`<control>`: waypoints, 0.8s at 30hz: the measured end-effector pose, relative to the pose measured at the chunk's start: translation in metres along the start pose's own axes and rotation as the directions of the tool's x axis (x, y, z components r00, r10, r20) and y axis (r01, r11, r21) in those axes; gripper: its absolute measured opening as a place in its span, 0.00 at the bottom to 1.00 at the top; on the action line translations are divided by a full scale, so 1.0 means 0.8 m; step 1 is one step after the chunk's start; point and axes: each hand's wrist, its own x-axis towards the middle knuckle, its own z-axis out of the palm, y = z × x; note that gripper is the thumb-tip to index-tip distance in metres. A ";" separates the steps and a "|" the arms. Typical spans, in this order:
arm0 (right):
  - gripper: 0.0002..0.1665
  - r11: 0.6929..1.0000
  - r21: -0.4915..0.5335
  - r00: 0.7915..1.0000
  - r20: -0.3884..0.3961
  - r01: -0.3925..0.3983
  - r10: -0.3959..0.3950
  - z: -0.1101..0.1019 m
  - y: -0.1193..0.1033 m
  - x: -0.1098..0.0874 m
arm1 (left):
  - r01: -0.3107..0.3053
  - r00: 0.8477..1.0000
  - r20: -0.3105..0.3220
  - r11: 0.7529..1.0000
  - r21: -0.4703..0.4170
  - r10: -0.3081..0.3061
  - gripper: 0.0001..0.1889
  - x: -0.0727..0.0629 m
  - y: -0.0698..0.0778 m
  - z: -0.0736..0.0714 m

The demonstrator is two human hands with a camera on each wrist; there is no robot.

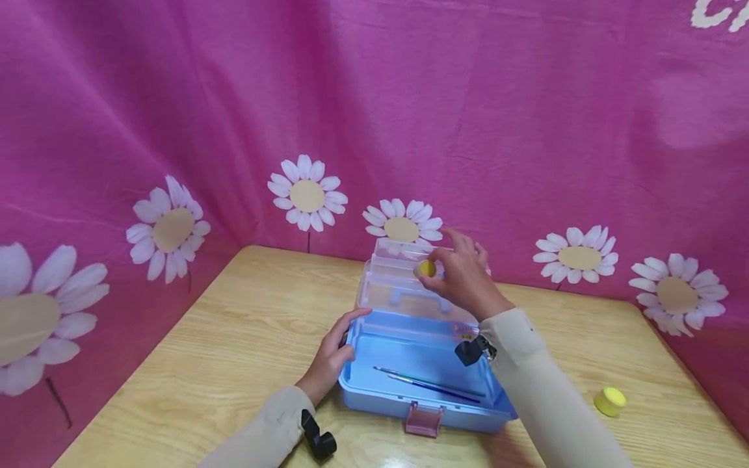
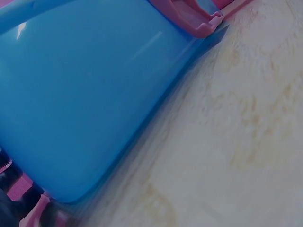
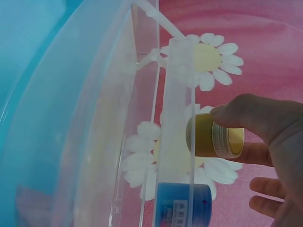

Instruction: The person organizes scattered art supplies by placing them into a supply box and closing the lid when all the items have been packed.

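The right hand [image 1: 462,276] is pinching a little yellow paint jar [image 1: 427,268] between thumb and fingers, holding it over the clear tray [image 1: 398,286] at the back of the open blue case [image 1: 409,364]. In the right wrist view there's also a blue jar [image 3: 183,205] sitting behind the tray's clear wall. The left hand [image 1: 330,357] is resting on the case's left rim with fingers curled over the edge (so gripping it). Two paintbrushes [image 1: 433,385] are lying in the bottom of the case. Another yellow jar [image 1: 610,401] is sitting on the desk [image 1: 234,338], well off to the right.
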 end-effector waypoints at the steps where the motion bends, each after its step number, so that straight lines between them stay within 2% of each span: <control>1: 0.15 1.000 -0.006 1.000 0.007 -0.007 0.007 0.001 0.000 0.000 | -0.001 1.000 0.001 1.000 0.000 0.001 0.39 0.000 0.000 0.000; 14: 0.13 0.999 -0.049 1.000 0.027 0.001 0.001 0.010 0.004 0.005 | 0.011 1.000 0.003 1.000 0.011 -0.011 0.38 -0.001 0.003 -0.001; 24: 0.13 0.999 -0.039 0.995 0.092 -0.032 0.036 0.009 0.009 0.008 | 0.005 1.000 0.010 1.000 0.020 -0.005 0.38 0.000 -0.002 -0.001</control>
